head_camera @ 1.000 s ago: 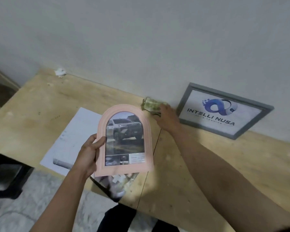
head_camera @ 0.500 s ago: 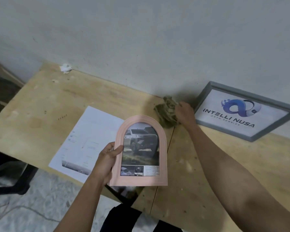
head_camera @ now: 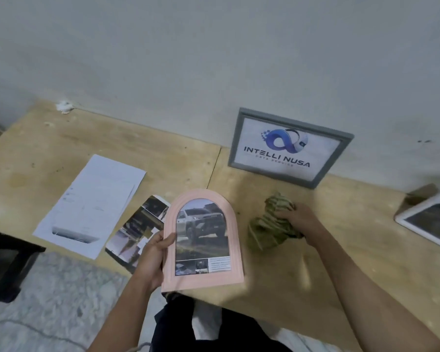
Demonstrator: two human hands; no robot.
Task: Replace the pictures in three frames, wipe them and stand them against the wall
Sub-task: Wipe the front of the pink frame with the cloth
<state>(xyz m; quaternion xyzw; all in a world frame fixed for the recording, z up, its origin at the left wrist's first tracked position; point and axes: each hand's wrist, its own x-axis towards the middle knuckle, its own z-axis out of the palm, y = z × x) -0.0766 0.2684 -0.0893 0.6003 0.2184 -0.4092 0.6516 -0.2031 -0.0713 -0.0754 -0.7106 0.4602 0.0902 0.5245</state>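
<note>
My left hand [head_camera: 151,260] grips the left edge of a pink arched frame [head_camera: 235,257], which holds a picture of a white pickup truck and hangs above the table's front edge. To its right, my right hand [head_camera: 299,222] is closed on a crumpled green cloth [head_camera: 267,229] just above the wooden table [head_camera: 277,270]. A grey frame [head_camera: 239,133] with an "INTELLI NUSA" logo print leans against the wall behind. A white frame [head_camera: 414,228] with a dark picture lies flat at the right edge, partly cut off.
White printed sheets [head_camera: 92,201] and a loose photo page [head_camera: 137,227] lie on the table left of the pink frame. A white scrap [head_camera: 64,106] sits at the wall, far left. A dark stool [head_camera: 8,262] stands on the floor below the table's left edge.
My right hand has lifted the green cloth from near the wall and brought it forward beside the pink frame. The view has swung right, bringing the white frame into sight.
</note>
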